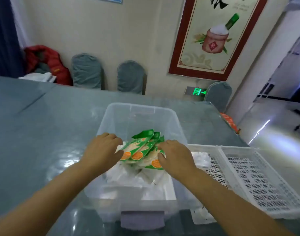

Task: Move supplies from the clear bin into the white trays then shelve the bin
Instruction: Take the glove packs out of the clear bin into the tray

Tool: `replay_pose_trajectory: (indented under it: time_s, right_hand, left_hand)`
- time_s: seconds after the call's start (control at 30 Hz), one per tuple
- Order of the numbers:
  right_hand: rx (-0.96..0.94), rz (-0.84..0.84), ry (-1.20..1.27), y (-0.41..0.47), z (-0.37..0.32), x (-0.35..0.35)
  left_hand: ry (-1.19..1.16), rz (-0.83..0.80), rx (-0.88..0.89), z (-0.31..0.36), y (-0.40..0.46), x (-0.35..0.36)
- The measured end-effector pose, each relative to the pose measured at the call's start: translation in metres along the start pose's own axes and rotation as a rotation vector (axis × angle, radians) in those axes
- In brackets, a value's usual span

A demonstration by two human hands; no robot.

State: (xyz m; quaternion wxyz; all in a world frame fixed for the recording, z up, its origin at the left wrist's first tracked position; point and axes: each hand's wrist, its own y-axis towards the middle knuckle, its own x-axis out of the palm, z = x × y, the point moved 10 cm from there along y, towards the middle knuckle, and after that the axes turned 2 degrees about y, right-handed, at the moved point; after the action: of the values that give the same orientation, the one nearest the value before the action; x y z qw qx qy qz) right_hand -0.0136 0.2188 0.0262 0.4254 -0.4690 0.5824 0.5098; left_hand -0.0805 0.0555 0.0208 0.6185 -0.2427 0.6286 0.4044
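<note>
Both hands (140, 153) around green packets (142, 149)

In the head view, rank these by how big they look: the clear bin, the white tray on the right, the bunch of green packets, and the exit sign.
1. clear bin, nearest the camera, which may inflate it
2. white tray, partly cut off at the right edge, so the gap is unsure
3. green packets, held by left hand and right hand
4. exit sign

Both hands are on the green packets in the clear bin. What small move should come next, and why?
Probably lift the green packets up and carry them right, to the white tray. The left hand and right hand already grip the bunch from either side inside the clear bin, and the tray beside it has bare room.
</note>
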Motion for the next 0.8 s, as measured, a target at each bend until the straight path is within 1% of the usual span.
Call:
replay_pose_trajectory:
  time_s: [0.07,0.17,0.23,0.37,0.43,0.5,0.57,0.67,0.73,0.8]
  right_hand:
    - [0.074,-0.019,0.116,0.026,0.001,0.022]
    - [0.193,-0.137,0.231,0.060,0.003,0.066]
    - [0.281,-0.186,0.280,0.078,0.007,0.092]
    - [0.447,-0.268,0.196,0.102,0.016,0.136]
    - [0.525,-0.280,0.145,0.108,0.019,0.149]
    - [0.591,-0.268,0.129,0.111,0.019,0.158]
    - [0.665,-0.242,0.164,0.112,0.018,0.163]
    - [0.774,-0.146,0.203,0.110,0.023,0.159]
    - [0.799,-0.065,0.176,0.108,0.029,0.150]
    - [0.840,-0.027,0.222,0.100,0.036,0.150]
  left_hand:
    - [0.013,-0.009,0.007,-0.020,0.016,0.007]
    - [0.037,-0.042,0.067,-0.033,0.036,0.021]
    - [0.029,-0.050,0.112,-0.035,0.045,0.029]
    - [-0.007,-0.050,0.149,-0.038,0.050,0.038]
    - [-0.024,-0.042,0.159,-0.039,0.049,0.040]
    - [-0.044,-0.047,0.162,-0.040,0.049,0.042]
    - [-0.056,-0.049,0.163,-0.041,0.049,0.042]
    - [-0.094,-0.052,0.163,-0.042,0.047,0.042]
    - [-0.109,-0.038,0.159,-0.043,0.047,0.040]
    - [-0.148,-0.023,0.156,-0.044,0.046,0.038]
